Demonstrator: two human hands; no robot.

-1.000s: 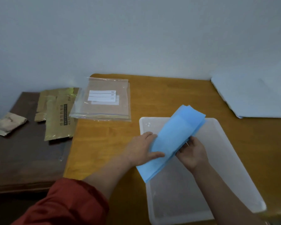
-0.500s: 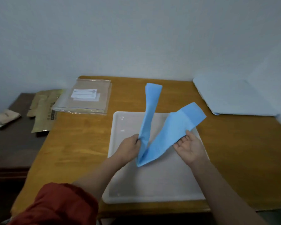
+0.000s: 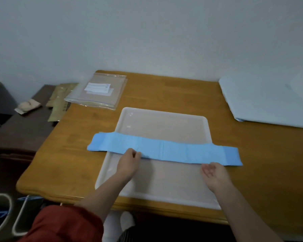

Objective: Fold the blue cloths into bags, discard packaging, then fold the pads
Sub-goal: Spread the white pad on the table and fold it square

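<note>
1 cloth: long light-blue cloth strip (image 3: 164, 151), flattened, crease lines across it, darker band at its right end.
Position: lies crosswise over the shallow white plastic tray (image 3: 164, 123) on the wooden desk (image 3: 164, 88); both ends reach past the tray rim over the desk.
Left hand (image 3: 129, 163): fingers curled, pinching the strip's near edge, left of centre.
Right hand (image 3: 213, 173): palm up, fingers relaxed, grasping nothing, fingertips at the near edge close to the right end.

The long blue cloth (image 3: 164, 151), earlier a raised V, lies flat across the white plastic tray (image 3: 164, 119). The left hand (image 3: 129, 163) and right hand (image 3: 215, 173) sit farther apart.
</note>
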